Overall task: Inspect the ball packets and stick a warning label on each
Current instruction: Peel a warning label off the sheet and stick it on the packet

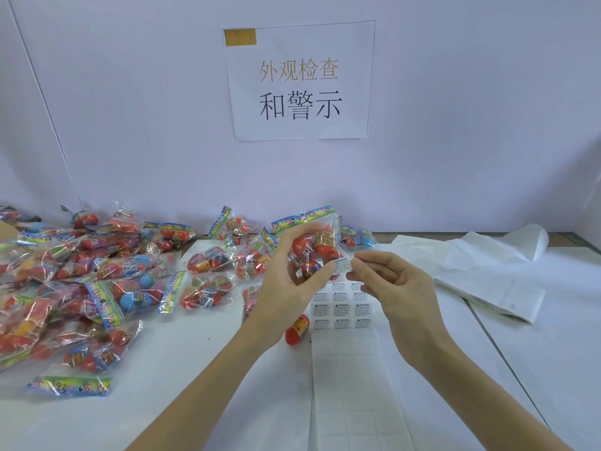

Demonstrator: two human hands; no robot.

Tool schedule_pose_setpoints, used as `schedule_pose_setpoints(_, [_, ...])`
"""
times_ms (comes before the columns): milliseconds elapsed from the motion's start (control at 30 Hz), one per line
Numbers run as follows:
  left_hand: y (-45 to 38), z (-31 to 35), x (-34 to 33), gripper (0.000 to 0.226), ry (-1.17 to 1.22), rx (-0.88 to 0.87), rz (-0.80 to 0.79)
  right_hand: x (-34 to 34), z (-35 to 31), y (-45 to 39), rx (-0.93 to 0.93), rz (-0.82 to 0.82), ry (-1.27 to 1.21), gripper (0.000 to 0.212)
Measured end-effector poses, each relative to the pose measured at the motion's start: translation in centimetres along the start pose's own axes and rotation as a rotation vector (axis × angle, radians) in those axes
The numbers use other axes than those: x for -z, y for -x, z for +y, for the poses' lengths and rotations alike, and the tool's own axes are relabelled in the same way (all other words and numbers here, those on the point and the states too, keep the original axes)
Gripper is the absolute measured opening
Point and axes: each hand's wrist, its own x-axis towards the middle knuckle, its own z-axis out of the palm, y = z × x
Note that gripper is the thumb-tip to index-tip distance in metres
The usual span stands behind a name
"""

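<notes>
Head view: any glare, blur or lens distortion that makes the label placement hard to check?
Head view: even, soft light, faint shadows; glare specks on the heaped packets; wide-angle bending at the edges; warning label legible only as "WARNING", pinched by the right hand against the held packet in the left hand.

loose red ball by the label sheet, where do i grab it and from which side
Probably pinch the loose red ball across its narrow banded middle, coming from above. It lies alone on the table, long axis tilted toward the label sheet, whose edge is at its right side. Its rounded red ends would likely slip or roll; the sides give flatter purchase.
</notes>
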Motion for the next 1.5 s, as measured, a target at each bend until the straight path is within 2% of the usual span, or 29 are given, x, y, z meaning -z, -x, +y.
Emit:
schedule_pose_setpoints(100, [-0.1,-0.1,-0.1,0.056,-0.029,0.001,0.025,0.0,0.1,-0.1,0.021,-0.013,0.033,0.013])
schedule_pose_setpoints(233, [-0.2,-0.1,0.1,0.054,-0.017,0.008,0.048,0.4,0.5,-0.4,0.339,0.115,0.407,0.012])
schedule_pose_setpoints(267, [-0.2,0.0,0.2,0.053,-0.005,0.018,0.047,0.6,0.4,-0.5,0.369,0.131,0.427,0.011])
schedule_pose_setpoints(333, [-0.2,0.1,0.2,0.053,0.013,0.028,0.04,0.8,0.2,-0.8,0.286,0.045,0.34,0.014])
schedule_pose_setpoints(433, [0.0,0.3,0.1,0.054,0.021,0.017,-0.007,0.4,0.2,-0.8,0.107,-0.149,0.27,0.037])
schedule_pose_setpoints(533, [0.1,0.3,0.2,0.06,0.023,0.019,-0.084,0.4,0.6,-1.0,0.022,-0.175,0.194,0.045])
schedule_pose_setpoints(667, [0.0,0.2,0.2,0.067,0.028,0.043,-0.107,1.1,0.4,-1.4,-0.117,-0.211,-0.006,0.042])
schedule_pose_setpoints(833, [0.1,-0.6,0.2,0.072,-0.031,0.041,-0.136,0.9,0.4,-1.2,-0.165,-0.324,0.096,0.042])
schedule_pose_setpoints(967, [0.0,-0.3,0.2,0.062,-0.126,0.118,-0.218,1.6,-0.5,-1.6,-0.242,-0.345,0.161,0.05])
schedule_pose_setpoints(1033, [-0.3,-0.3,0.6,0.054,-0.222,0.11,-0.136,2.7,-2.1,-2.3,-0.267,-0.353,-0.047,0.038])
schedule_pose_setpoints(1100, [-0.6,-0.4,1.4,0.039,-0.382,0.012,0.035,4.1,-4.0,-2.8,-0.256,-0.514,-0.604,0.026])
schedule_pose_setpoints(1133, [-0.8,-0.7,2.0,0.031,-0.502,-0.04,0.116,4.9,-4.5,-2.8,-0.257,-0.653,-0.887,0.035])
schedule_pose_setpoints(1167, [-1.0,-1.3,2.7,0.027,-0.666,-0.068,0.175,5.6,-4.9,-2.7,-0.283,-0.774,-1.053,0.053])
schedule_pose_setpoints(1233, [-1.4,-2.5,4.1,0.03,-1.08,-0.009,0.208,6.2,-4.7,-2.7,-0.322,-0.883,-1.03,0.084])
schedule_pose_setpoints(1300, [-1.5,-3.6,5.3,0.043,-1.368,0.206,0.137,5.8,-4.0,-2.7,-0.298,-0.858,-0.823,0.09])
schedule_pose_setpoints(1367, [-1.5,-4.3,6.2,0.051,-1.394,0.349,0.074,5.3,-3.1,-2.8,-0.279,-0.762,-0.645,0.079])
schedule_pose_setpoints(1500, [-2.0,-4.5,7.0,0.058,-1.282,0.406,0.097,4.3,-1.9,-3.0,-0.333,-0.646,-0.526,0.06])
